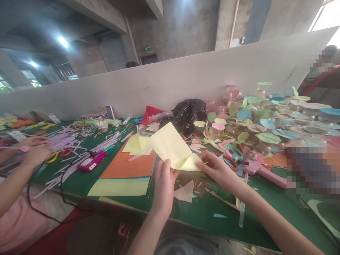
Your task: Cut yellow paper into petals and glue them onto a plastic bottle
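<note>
I'm looking into a craft workshop in a big concrete building. A long green workbench (pixel 204 212) is heaped with sheets of coloured paper (pixel 170 145), cut paper circles (pixel 268 138), scissors (pixel 53 157) and a pink glue gun (pixel 259 168). A tall partition (pixel 159 85) runs behind it, with bare concrete beams (pixel 92 14) and a green exit sign (pixel 146 48) beyond.

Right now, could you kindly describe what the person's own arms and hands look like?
The left hand and right hand are bare and ungloved, with no rings or watch visible; the left forearm and right forearm show no sleeves, cables or markings.
</note>
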A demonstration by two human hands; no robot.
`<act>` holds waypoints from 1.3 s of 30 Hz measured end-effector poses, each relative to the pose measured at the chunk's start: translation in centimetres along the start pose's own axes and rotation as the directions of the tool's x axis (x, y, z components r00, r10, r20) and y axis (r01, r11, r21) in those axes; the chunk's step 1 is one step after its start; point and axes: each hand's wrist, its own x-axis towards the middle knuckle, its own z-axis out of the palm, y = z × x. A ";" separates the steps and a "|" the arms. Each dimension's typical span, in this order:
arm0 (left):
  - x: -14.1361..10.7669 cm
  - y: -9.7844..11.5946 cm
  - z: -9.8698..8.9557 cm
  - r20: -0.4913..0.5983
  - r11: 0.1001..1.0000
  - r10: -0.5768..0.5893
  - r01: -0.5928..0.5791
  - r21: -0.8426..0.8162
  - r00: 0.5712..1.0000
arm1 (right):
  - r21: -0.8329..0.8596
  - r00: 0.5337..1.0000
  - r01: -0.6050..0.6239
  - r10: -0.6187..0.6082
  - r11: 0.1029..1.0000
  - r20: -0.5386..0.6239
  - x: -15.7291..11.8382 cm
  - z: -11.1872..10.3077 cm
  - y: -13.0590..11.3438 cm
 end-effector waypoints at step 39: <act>-0.3 -1.5 1.8 0.048 0.987 -0.008 0.001 0.161 0.999 | 0.064 0.997 0.058 -0.061 0.996 0.049 0.1 -0.1 -0.4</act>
